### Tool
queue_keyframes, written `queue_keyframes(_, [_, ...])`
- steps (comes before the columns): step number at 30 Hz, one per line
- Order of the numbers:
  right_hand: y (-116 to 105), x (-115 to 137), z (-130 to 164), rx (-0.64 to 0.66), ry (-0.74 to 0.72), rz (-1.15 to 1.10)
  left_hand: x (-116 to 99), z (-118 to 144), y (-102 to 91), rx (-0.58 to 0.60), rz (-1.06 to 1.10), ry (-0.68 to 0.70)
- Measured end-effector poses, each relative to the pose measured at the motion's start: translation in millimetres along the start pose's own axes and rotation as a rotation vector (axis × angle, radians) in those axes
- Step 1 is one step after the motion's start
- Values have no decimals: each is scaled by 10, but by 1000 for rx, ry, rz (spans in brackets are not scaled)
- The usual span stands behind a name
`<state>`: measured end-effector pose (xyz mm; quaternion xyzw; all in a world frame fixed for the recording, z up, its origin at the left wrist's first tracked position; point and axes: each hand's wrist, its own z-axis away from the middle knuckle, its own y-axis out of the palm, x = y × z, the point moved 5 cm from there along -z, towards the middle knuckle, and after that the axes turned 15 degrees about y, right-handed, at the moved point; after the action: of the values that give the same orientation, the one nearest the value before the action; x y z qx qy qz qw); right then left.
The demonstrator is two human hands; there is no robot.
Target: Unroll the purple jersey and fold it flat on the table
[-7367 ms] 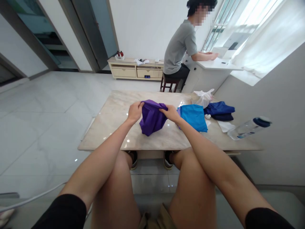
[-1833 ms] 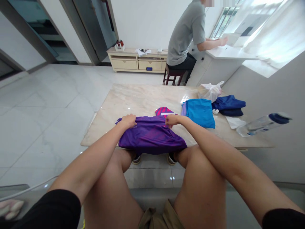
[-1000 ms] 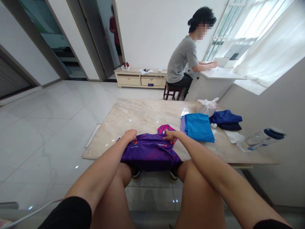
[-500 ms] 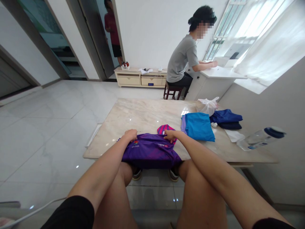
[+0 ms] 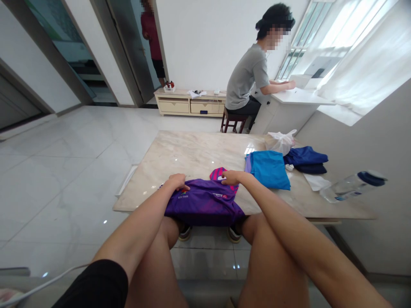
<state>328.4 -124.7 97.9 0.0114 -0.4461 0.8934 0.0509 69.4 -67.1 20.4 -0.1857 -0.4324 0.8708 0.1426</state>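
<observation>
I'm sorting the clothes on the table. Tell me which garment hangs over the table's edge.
The purple shirt: both hands, left and right, press it down and its hem drapes over the near edge. The light blue and navy ones lie folded, wholly on the table.

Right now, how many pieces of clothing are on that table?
3: a purple shirt under both hands at the near edge, a light-blue one mid-right, a dark-blue one beyond. Folds may hide more.

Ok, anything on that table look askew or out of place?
Yes: the water bottle lies on its side at the table's right edge. The purple shirt under both hands hangs over the near edge. No spill shows.
</observation>
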Motion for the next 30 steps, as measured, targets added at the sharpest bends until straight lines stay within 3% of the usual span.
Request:
queue_keyframes(2, [-166,46,426,-162,-91,-109,-11,-17,7,15,-8,-5])
queue_keyframes(6, [-374,152,1513,-693,-364,-612,-11,-63,25,28,-7,-15])
queue_keyframes(8, [-388,185,1830,-871,-386,-731,-14,-74,29,25,-9,-7])
queue_keyframes(9, [-400,224,1871,-889,-384,-719,-17,-74,29,20,-8,-5])
queue_keyframes(11, [-454,317,1731,-809,-367,-587,-21,-59,28,15,-5,-11])
queue_keyframes(16, [-575,302,892,-637,-198,-270,-33,-11,18,2,9,-1])
queue_keyframes(18, [-457,262,613,-528,-177,-203,-25,-6,19,6,11,8])
queue_keyframes(20, [-238,267,431,-322,-252,-179,-11,-7,22,16,18,9])
queue_keyframes(22, [-29,297,362,-119,-345,-180,-1,-10,23,19,35,13])
queue_keyframes(24, [75,320,361,-32,-371,-173,2,-12,23,20,44,16])
queue_keyframes(30, [37,375,434,-66,-289,-104,1,-19,44,22,30,20])
